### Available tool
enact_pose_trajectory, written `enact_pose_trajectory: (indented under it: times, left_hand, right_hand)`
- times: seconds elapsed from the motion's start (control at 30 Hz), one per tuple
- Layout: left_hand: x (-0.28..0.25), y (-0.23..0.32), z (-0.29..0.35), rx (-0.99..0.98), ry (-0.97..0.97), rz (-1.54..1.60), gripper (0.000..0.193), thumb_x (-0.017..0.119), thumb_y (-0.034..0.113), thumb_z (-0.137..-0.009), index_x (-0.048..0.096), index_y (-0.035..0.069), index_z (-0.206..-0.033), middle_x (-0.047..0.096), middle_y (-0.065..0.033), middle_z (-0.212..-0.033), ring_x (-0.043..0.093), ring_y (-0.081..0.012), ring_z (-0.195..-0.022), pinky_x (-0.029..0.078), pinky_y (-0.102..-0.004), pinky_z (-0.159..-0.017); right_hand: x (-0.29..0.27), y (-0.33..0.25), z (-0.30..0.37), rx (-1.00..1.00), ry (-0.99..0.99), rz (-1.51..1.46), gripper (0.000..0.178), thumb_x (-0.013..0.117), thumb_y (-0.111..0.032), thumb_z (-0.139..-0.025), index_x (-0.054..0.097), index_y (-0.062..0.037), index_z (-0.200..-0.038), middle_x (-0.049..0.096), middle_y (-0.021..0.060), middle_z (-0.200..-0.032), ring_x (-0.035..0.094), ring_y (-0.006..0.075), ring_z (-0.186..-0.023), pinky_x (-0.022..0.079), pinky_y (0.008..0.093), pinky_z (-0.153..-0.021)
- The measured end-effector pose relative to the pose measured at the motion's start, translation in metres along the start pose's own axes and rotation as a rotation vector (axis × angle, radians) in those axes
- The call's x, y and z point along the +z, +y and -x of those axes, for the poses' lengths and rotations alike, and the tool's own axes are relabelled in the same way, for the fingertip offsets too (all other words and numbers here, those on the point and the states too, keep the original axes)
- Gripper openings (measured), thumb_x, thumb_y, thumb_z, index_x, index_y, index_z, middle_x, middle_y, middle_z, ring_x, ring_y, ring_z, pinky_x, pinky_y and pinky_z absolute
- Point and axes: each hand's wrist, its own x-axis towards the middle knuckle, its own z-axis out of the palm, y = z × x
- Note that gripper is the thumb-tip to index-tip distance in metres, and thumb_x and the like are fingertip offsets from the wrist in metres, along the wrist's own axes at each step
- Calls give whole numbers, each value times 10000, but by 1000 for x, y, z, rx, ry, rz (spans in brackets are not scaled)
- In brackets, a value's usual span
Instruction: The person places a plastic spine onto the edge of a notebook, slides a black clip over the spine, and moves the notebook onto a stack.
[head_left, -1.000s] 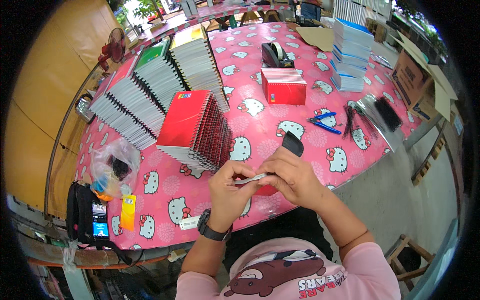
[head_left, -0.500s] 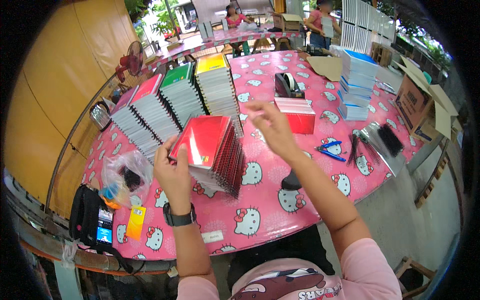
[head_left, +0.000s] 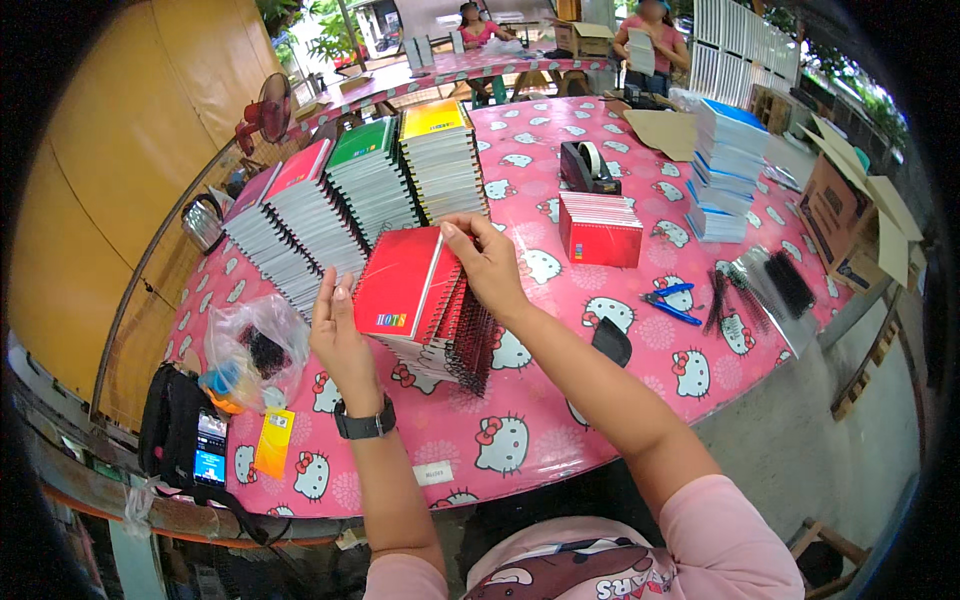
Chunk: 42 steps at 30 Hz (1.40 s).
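Observation:
A stack of red spiral notebooks (head_left: pixel 410 285) stands in front of me, black coil bindings along its right side. My right hand (head_left: pixel 487 268) grips the top notebook at its far right corner, thumb on the cover and fingers curled over the coil edge. Against the stack's left side rests my left hand (head_left: pixel 345 338), fingers stretched upward and slightly apart. Behind are tall stacks of spiral notebooks with yellow (head_left: pixel 440 170), green (head_left: pixel 372 185), red (head_left: pixel 305 215) and purple covers. A block of red covers or unbound books (head_left: pixel 600 230) sits to the right.
Blue-handled pliers (head_left: pixel 672 302), black coils (head_left: pixel 790 283) and a tape dispenser (head_left: pixel 588 167) lie on the right. Blue-covered stacks (head_left: pixel 727 175) stand near an open carton (head_left: pixel 855 215). At left are a plastic bag (head_left: pixel 255 345), a phone (head_left: pixel 210 447) and a yellow card (head_left: pixel 273 445). Two people are beyond.
My right hand has come left and down onto the top red notebook. The left thumb has come off the cover to the stack's left side. The whole view has shifted slightly.

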Motion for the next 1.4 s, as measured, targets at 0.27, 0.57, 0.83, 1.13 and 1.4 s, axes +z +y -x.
enact_pose_trajectory:
  times: [0.27, 0.57, 0.83, 1.13, 1.4]
  left_hand:
    - [11, -18, 6, 106, -11, -49, 300, 492, 174, -912, 610, -62, -1054, 618, -154, -1068, 582, -163, -922, 449, -282, -831]
    - [28, -26, 12, 215, 122, 35, 457, 341, 296, -976, 447, -60, -1243, 610, -194, -1060, 587, -186, -924, 457, -296, -830]
    - [-23, -14, 18, 316, 186, -240, 491, 289, 349, -971, 411, -39, -1247, 459, -163, -1281, 453, -253, -1158, 333, -367, -974]
    - [-50, 8, 99, 416, 284, -311, 310, 373, 203, -937, 475, -28, -1117, 496, -132, -1130, 487, -211, -1043, 380, -346, -898]
    - [7, 21, 162, 505, -44, -494, 201, 525, 140, -817, 503, 29, -983, 483, -129, -1061, 491, -279, -1003, 408, -397, -873]
  right_hand:
    - [5, 6, -12, 49, 13, 75, 317, 554, -288, -874, 638, 17, -886, 634, 106, -710, 578, 141, -662, 450, 294, -638]
    - [12, 8, -7, 36, 163, -3, 350, 533, -303, -886, 624, 33, -847, 614, 155, -679, 578, 168, -636, 437, 312, -608]
    - [-90, 35, -12, 2, -140, 447, 221, 602, -174, -828, 633, -29, -993, 644, 86, -872, 580, 185, -893, 452, 291, -782]
    - [-255, 88, -47, -336, -70, 1431, 181, 663, -164, -694, 664, -120, -870, 639, 60, -869, 543, 215, -951, 400, 384, -763]
    - [-248, 52, -48, -291, 4, 1202, 134, 658, -165, -701, 618, -84, -800, 616, 109, -802, 569, 290, -811, 430, 407, -688]
